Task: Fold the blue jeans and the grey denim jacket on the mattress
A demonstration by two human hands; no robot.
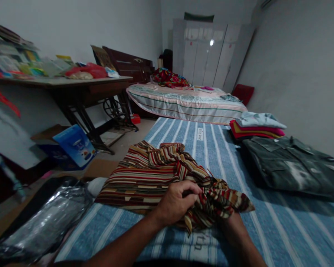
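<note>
A striped garment [144,176] in red, tan, black and cream lies rumpled on the blue striped bedsheet [183,129]. Its left part is spread fairly flat, while the right part is bunched up. My left hand [178,202] is closed on the bunched cloth near the middle, thumb and fingers pinched together. Under the right end of the cloth is my right hand [232,226]; its fingers are covered by the fabric, so their grip cannot be seen.
A folded dark denim jacket [292,167] and a stack of folded clothes [257,126] lie on the right. Left stand a sewing-machine table [91,82] and a blue box [75,146], with a clear plastic-wrapped bundle [50,218] nearer. Another bed [183,104] stands beyond.
</note>
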